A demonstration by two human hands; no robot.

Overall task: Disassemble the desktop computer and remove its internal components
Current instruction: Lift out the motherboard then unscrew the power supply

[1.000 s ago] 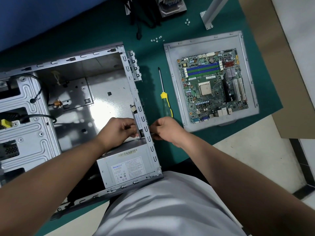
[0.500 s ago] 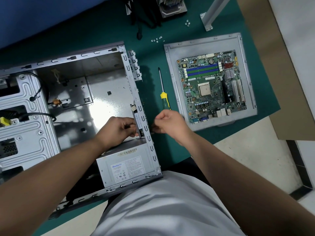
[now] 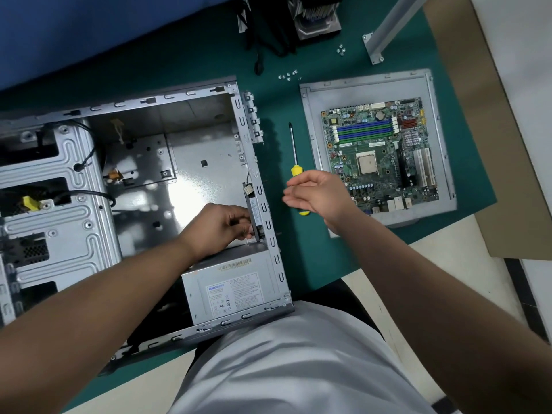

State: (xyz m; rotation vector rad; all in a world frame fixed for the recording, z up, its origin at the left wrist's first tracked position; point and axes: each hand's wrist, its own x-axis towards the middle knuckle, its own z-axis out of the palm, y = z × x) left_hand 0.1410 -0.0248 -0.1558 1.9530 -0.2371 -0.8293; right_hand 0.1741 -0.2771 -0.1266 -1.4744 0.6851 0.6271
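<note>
Inside the open computer case (image 3: 149, 174), flat on the green mat (image 3: 313, 264), the left hand (image 3: 221, 227) curls its fingers around a small fan (image 3: 255, 210) at the rear wall. Right hand (image 3: 319, 194) hovers outside, fingers loosely spread, holding nothing, above a yellow-handled screwdriver (image 3: 295, 162); beyond lies the motherboard (image 3: 379, 156).

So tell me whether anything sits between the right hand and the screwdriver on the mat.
Nothing visible does. The right hand hovers open directly above the screwdriver, covering most of its yellow handle; only bare green mat lies around it. The left hand stays busy inside the computer case, gripping the rear fan.
</note>
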